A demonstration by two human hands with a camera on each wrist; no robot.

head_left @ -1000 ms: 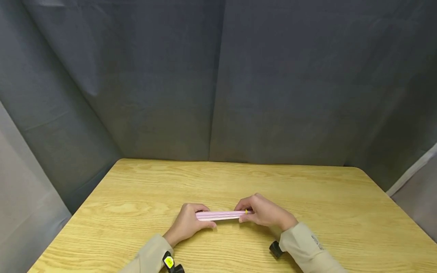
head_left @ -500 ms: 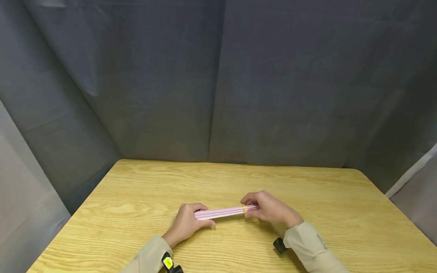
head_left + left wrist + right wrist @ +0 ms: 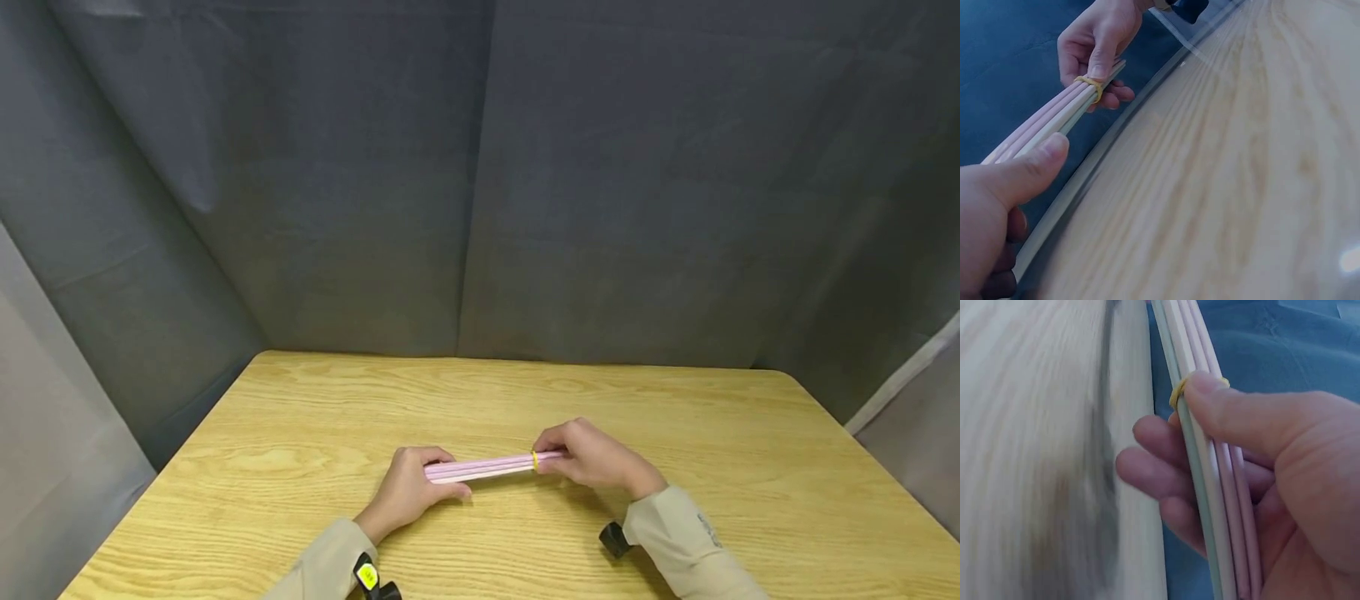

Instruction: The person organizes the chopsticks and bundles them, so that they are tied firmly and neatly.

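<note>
Head view: a bundle of thin pink plastic sticks [image 3: 483, 467] lies level, raised just above the light wooden table [image 3: 300, 433], near the table's 6 o'clock edge, running from 9 o'clock to 3 o'clock. A thin yellow rubber band [image 3: 535, 461] circles the bundle near its 3 o'clock end. The right hand [image 3: 592, 457] grips that end, fingers curled under the sticks; in the right wrist view its thumb [image 3: 1235, 412] presses on the band, with one pale greenish stick among the pink ones. The left hand [image 3: 408, 487] grips the 9 o'clock end; in the left wrist view its thumb [image 3: 1029, 169] lies along the sticks. Both beige sleeves [image 3: 678, 542] reach in from 6 o'clock. Dark grey cloth [image 3: 480, 183] hangs behind the table at 12 o'clock.
</note>
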